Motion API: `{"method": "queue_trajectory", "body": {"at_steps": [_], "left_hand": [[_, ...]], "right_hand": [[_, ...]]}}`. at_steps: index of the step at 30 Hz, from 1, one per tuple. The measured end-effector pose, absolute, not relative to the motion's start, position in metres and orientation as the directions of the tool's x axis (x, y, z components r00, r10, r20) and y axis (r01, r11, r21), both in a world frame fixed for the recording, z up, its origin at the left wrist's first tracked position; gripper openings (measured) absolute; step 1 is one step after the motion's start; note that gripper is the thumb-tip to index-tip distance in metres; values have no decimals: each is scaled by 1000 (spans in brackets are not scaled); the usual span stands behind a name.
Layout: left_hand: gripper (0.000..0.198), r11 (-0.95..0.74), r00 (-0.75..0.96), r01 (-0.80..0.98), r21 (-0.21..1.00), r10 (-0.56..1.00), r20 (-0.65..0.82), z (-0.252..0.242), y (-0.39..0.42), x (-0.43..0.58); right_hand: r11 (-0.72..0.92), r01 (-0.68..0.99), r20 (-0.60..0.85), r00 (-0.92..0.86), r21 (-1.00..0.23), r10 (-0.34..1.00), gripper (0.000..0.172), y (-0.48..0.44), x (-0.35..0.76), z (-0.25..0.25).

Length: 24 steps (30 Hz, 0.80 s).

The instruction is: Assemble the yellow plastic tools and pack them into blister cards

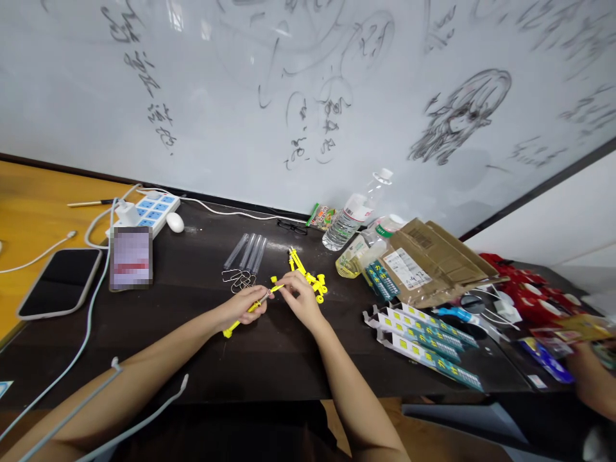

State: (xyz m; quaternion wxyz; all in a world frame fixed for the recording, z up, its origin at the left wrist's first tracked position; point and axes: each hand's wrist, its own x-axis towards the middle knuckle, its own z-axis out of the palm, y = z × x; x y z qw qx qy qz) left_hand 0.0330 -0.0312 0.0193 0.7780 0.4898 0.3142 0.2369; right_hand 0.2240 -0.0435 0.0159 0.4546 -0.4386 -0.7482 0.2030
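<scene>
My left hand (243,308) is closed around a yellow rod (233,330) with a shiny, metal-looking stretch near its upper end. The rod slants up to the right. My right hand (302,298) pinches a small, thin yellow piece (276,288) at the rod's upper end; whether the two are joined I cannot tell. Just behind my right hand lie loose yellow plastic parts (317,285), some long and some like small knobs. Several clear tubes (246,252) lie side by side beyond my left hand, with bent metal wire pieces (239,278) in front of them.
Bottles (342,226) and a cardboard package (423,260) stand at the back right. Open narrow boxes (428,343) lie nearer. On the left are a power strip (156,208), a phone (60,282) and cables. Another person's hand (594,378) is at the far right.
</scene>
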Motion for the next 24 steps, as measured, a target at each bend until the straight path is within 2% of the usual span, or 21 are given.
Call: {"method": "queue_trajectory", "body": {"at_steps": [7,15,20,22,24], "left_hand": [[34,356,716,-1,935,653,-248,16,-34,33],[33,362,615,-95,927,754,-232,8,-32,40],[31,111,366,-182,977,930,-38,5,-26,39],[30,69,312,-178,982,950,-11,4,-25,38],[30,62,285,-167,984,958,-12,4,-25,38]], "right_hand": [[488,364,453,-182,-793,872,12,-45,215,11],[491,342,470,-147,-801,870,19,-45,213,9],[347,477,379,-32,-808,925,22,-32,213,2],[285,576,300,-72,-767,951,20,-20,209,5],[232,701,239,-90,-674,967,19,-4,200,12]]}}
